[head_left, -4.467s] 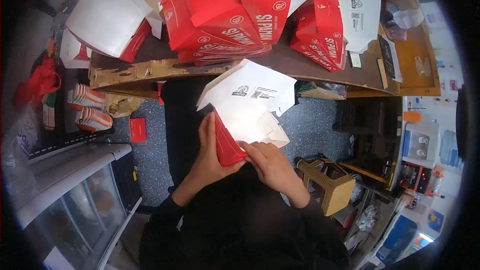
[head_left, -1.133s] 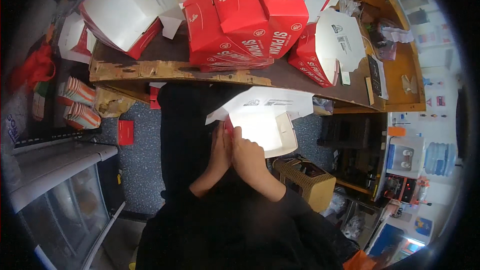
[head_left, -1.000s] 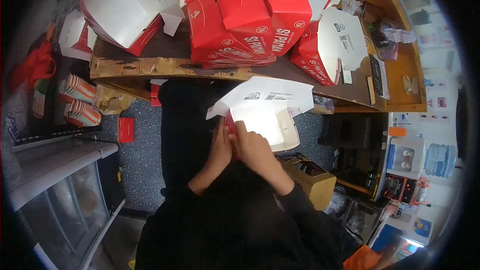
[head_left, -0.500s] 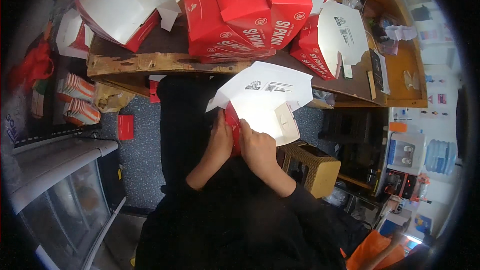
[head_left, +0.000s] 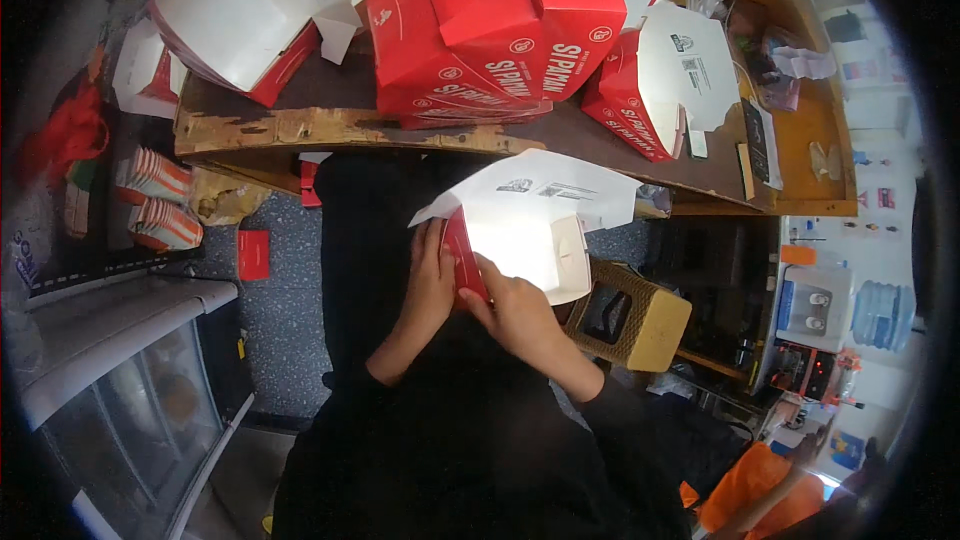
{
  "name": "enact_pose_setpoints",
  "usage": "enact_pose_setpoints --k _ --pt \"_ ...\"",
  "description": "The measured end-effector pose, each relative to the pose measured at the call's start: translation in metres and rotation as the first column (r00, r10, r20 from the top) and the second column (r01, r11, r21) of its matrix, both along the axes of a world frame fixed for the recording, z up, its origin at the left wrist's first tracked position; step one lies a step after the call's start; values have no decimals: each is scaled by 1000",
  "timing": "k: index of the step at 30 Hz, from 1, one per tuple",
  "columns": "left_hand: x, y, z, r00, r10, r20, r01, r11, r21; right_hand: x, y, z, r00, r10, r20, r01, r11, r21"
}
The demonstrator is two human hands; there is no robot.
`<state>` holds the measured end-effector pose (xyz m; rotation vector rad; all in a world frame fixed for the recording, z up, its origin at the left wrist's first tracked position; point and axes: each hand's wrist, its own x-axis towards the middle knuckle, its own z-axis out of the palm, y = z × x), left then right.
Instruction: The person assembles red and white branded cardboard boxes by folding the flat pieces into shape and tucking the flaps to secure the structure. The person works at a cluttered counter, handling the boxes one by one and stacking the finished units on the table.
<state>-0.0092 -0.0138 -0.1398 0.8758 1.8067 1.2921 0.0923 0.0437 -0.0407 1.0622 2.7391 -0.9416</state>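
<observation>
Over my lap I hold a partly folded takeaway food box [head_left: 515, 245], white inside and red outside, with its wide printed lid flap raised on the far side. My left hand [head_left: 428, 285] is closed on the box's red left wall, fingers along the outside. At the near left corner, my right hand [head_left: 515, 315] grips the same wall, thumb low on the red side and fingers partly hidden by the cardboard. The box's right end wall stands up with a small slit in its tab.
On the worn wooden table [head_left: 290, 130] ahead stand red closed boxes [head_left: 480, 30], with open boxes [head_left: 235, 15] at left and an open box [head_left: 690, 70] at right. A tan woven stool [head_left: 640, 320] is to my right. A glass-sided cabinet [head_left: 140, 410] is at left. Another person's arm [head_left: 770, 505] shows lower right.
The box has tilted and come slightly nearer to me, its lid flap lower. My right hand has shifted down the red wall, and its thumb now lies across the outside.
</observation>
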Motion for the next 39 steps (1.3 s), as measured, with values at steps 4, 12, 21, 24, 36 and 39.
enact_pose_setpoints --k 4,12,21,24,36,39 --pt "-5 -7 -14 1000 12 -9 -11 998 66 12 6 -1 965 -173 -197 181 983 24" --pt "-36 -35 9 959 279 -51 -280 960 -11 17 19 7 952 90 -292 -64 993 97" --pt "-64 -56 28 990 114 82 -127 978 165 -52 -19 13 849 109 -517 -185 978 -97" --pt "-80 -64 5 998 -20 -52 32 972 233 -20 -6 64 696 -50 -716 -170 958 -232" --pt "-92 -127 17 841 196 504 -188 980 -68 172 39 64 -224 -580 -783 377 689 -619" --pt "-111 -171 64 693 430 578 -433 890 -142 167 32 53 269 -503 -822 437 824 -362"
